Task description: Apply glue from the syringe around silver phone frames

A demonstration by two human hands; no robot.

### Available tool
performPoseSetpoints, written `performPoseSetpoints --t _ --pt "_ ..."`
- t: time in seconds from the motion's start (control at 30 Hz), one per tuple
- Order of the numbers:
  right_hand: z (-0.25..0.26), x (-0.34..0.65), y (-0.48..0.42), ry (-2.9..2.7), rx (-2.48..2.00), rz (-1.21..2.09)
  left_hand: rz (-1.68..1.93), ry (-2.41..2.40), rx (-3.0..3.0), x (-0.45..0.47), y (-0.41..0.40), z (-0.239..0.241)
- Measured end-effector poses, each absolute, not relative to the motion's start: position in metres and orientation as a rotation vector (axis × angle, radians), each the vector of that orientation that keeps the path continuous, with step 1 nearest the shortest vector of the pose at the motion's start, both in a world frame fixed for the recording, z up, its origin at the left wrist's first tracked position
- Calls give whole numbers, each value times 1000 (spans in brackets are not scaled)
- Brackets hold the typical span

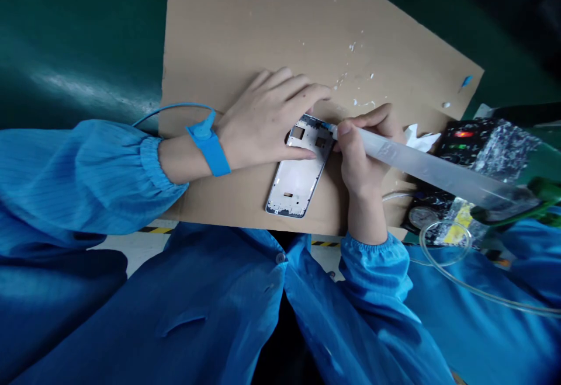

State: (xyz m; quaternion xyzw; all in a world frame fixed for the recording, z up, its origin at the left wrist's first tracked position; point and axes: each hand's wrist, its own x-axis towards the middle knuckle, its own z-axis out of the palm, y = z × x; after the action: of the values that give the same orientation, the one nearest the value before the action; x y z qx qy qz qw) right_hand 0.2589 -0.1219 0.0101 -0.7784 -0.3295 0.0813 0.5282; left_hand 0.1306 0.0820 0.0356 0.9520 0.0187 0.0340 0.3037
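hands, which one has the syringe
The right hand, gripping the translucent syringe; the left hand, with the blue wristband, rests on the phone frame.

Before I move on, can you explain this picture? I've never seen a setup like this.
There is no machine arm here: one head-worn camera looks down at a person's own two bare hands. The left hand, with a blue wrist strap behind it, is at the upper end of a phone frame, thumb over its face. The right hand has its fingers around a long translucent tube, whose tip is at the frame's upper end. The frame lies on a cardboard sheet, with white bits scattered beyond. At the right stands a black box with a red-lit display.
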Motion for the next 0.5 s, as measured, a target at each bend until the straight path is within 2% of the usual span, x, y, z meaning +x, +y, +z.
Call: performPoseSetpoints --t 0.5 --pt "9 261 -122 -795 -1809 238 40 74 2537 132 82 35"
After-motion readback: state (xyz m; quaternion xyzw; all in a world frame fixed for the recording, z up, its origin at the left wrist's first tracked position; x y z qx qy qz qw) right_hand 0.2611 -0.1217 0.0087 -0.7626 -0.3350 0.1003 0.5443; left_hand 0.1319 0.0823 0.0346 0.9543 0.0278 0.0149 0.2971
